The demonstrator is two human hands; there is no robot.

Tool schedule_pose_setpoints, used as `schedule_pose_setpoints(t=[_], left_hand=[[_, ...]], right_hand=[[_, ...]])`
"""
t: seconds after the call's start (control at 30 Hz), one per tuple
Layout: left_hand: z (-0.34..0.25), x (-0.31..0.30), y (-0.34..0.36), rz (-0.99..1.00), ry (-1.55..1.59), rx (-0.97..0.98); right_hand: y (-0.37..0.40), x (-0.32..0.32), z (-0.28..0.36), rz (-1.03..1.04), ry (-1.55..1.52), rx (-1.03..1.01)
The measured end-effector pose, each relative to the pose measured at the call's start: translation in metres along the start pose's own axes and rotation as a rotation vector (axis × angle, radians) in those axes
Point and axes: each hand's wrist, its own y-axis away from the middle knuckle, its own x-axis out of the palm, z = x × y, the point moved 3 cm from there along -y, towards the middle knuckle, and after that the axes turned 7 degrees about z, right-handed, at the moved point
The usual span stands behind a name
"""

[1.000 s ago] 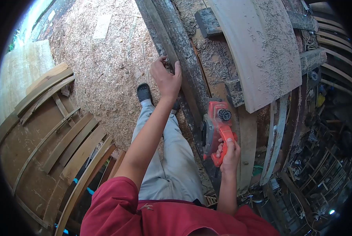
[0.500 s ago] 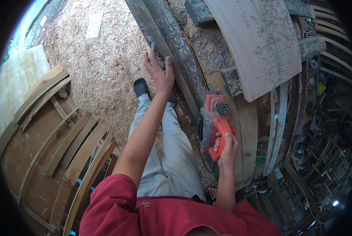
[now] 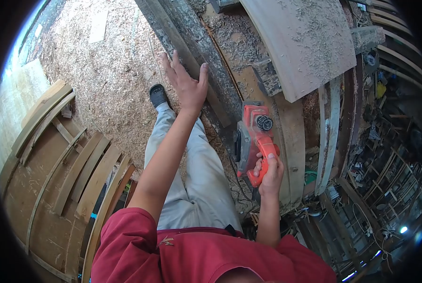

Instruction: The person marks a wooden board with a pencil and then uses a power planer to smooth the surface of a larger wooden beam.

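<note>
My right hand (image 3: 270, 174) is wrapped round the handle of a red electric planer (image 3: 255, 127) with a black knob on top. The planer is over the boards at the right of my legs. My left hand (image 3: 187, 87) holds nothing; its fingers are spread, above or beside a long dark wooden beam (image 3: 192, 47). Whether it touches the beam I cannot tell. A wide curved plank (image 3: 305, 52) strewn with shavings lies on wooden supports, beyond the planer at the upper right.
Wood shavings cover the floor (image 3: 112, 80) ahead. Curved wooden ribs (image 3: 86, 174) stand at the left, beside a pale sheet (image 3: 22, 104). Narrow planks and scattered scrap (image 3: 380, 174) are at the right. A cable (image 3: 237, 177) runs near the planer. My foot (image 3: 158, 95) is on the shavings.
The whole view has shifted slightly, so the beam and curved plank appear further up and left. My left hand's fingers are spread a little wider. The planer stays in my right hand.
</note>
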Motion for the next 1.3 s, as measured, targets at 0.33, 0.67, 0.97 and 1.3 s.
schedule_pose_setpoints(t=[0.33,0.67,0.97,1.3], left_hand=[[-0.017,-0.007,0.006,0.048,-0.109,-0.243],[-0.003,-0.010,0.018,0.058,0.358,-0.422],[0.015,-0.018,0.017,0.035,0.268,-0.316],[0.010,-0.021,0.005,0.082,-0.084,-0.023]], right_hand=[[0.006,-0.020,-0.016,-0.059,0.009,0.020],[0.008,-0.013,-0.020,-0.021,0.013,0.027],[0.013,-0.005,-0.012,0.050,0.081,0.018],[0.005,0.010,-0.012,0.110,0.113,0.036]])
